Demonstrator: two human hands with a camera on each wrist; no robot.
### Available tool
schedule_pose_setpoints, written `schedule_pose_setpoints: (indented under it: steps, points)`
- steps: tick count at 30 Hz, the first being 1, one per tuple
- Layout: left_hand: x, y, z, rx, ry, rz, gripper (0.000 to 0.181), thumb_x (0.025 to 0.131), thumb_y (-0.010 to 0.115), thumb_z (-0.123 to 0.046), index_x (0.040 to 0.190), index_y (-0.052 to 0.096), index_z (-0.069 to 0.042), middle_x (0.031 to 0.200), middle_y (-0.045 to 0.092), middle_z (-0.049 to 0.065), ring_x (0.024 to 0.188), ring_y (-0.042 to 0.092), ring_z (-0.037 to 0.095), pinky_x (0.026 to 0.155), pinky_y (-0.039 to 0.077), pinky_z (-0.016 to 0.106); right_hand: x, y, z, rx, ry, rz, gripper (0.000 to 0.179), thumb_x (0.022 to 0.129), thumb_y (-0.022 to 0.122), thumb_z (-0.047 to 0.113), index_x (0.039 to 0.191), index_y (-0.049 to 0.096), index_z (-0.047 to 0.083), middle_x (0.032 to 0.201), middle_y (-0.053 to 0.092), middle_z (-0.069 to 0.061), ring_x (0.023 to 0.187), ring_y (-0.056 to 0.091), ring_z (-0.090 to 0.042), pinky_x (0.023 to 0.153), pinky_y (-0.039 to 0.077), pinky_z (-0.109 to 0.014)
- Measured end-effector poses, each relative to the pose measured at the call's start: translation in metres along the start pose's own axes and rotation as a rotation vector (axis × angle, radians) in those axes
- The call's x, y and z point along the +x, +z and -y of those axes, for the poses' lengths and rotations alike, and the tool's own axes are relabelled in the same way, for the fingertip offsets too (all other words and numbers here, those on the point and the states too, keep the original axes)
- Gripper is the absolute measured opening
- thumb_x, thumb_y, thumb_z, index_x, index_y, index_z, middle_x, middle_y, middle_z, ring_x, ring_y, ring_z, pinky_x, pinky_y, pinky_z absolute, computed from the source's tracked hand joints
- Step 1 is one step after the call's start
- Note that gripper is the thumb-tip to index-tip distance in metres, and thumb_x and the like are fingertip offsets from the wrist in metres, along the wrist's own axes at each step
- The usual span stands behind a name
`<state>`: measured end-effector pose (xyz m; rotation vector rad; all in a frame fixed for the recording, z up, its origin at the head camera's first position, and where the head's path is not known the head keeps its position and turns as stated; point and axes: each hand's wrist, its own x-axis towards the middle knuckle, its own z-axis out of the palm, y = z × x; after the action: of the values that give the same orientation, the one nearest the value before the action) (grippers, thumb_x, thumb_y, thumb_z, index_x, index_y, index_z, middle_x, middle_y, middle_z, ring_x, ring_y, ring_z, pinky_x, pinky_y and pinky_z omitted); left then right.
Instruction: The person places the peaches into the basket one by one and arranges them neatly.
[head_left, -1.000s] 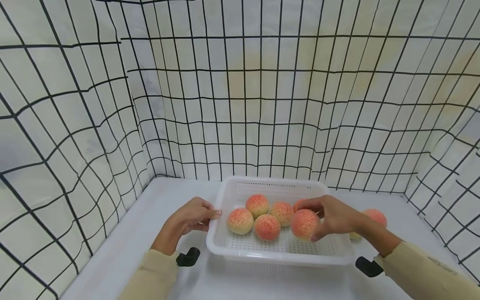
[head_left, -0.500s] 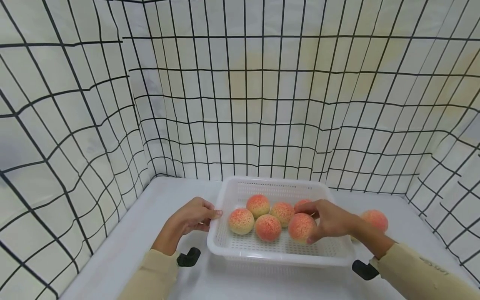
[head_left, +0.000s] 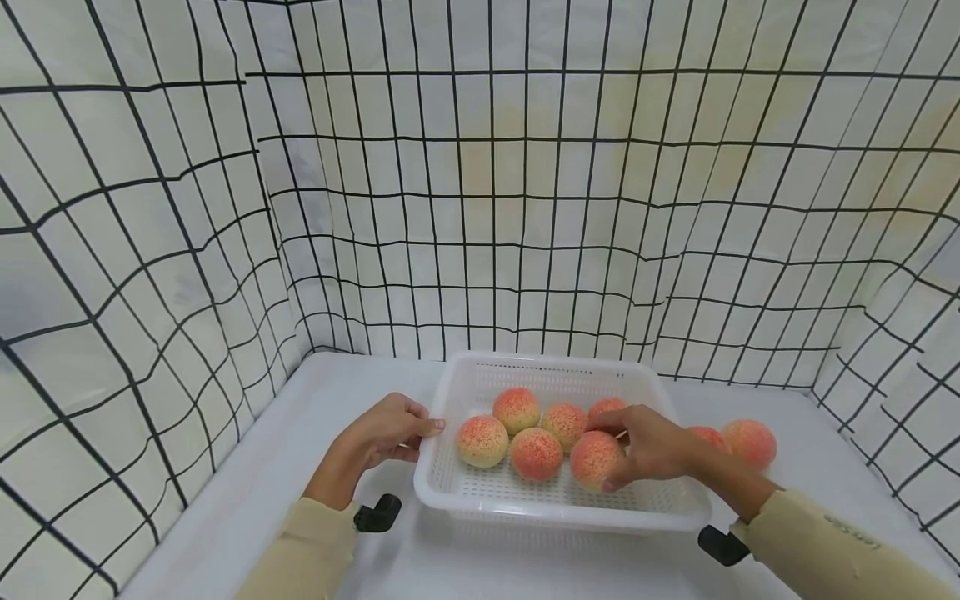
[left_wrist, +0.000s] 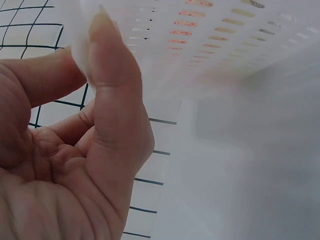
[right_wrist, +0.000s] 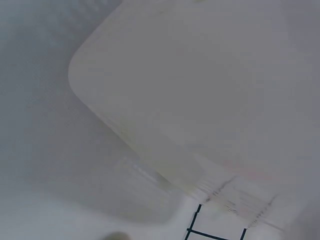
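A white plastic basket (head_left: 555, 518) with perforated walls stands on the table. My left hand (head_left: 384, 433) pinches its left rim; in the left wrist view the thumb of that left hand (left_wrist: 115, 110) lies along the basket wall (left_wrist: 155, 65). Inside the basket, low over its floor, my right hand (head_left: 654, 447) grips a red-and-yellow peach (head_left: 596, 461) between thumb and fingers. Several more peaches (head_left: 536, 455) sit to its left and behind it. The right wrist view shows the basket's hazy underside corner (right_wrist: 160, 100); the hand itself is outside that view.
Two peaches lie on the white table right of the basket: one in the open (head_left: 750, 443), another (head_left: 708, 436) partly behind the right forearm. Black wire mesh (head_left: 480, 267) over white sheeting rises behind and at both sides.
My right hand has moved left and slightly down with the peach, nearer the others in the basket. A second peach outside now shows more behind the forearm. The left hand stays at the rim.
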<state>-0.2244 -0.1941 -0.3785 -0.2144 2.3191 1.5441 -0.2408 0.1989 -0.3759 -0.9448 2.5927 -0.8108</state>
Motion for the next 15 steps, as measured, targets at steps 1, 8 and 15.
schedule_pose_setpoints:
  steps: [1,8,15]
  points:
    - [0.0001,0.0002,0.0000,0.000,-0.001,-0.001,0.019,0.097,0.074,-0.019,0.096,0.074,0.000,0.087,0.075,0.009,0.068,0.063,0.016,0.060,0.056,0.026,0.0004,0.0006,0.0002,-0.005,0.005,-0.001,0.074,0.070,0.095,0.031,0.134,0.067,0.006,0.127,0.074,0.000,0.111,0.068,-0.014,0.093,0.058,-0.027]
    - [-0.0002,0.0010,0.0003,0.008,-0.008,-0.002,0.019,0.097,0.074,-0.019,0.098,0.074,0.000,0.089,0.075,0.009,0.071,0.065,0.017,0.061,0.057,0.027,0.0012,0.0039,-0.0003,-0.064,0.025,-0.009,0.074,0.071,0.095,0.035,0.133,0.067,0.006,0.126,0.074,0.001,0.110,0.069,-0.012,0.094,0.059,-0.033]
    - [0.0006,-0.0003,0.0007,0.006,-0.001,0.000,0.020,0.097,0.074,-0.020,0.099,0.074,0.000,0.090,0.076,0.010,0.072,0.066,0.017,0.062,0.057,0.028,0.0033,0.0059,-0.0020,-0.086,0.049,-0.011,0.074,0.070,0.096,0.036,0.132,0.067,0.008,0.121,0.074,0.004,0.105,0.067,-0.009,0.093,0.060,-0.037]
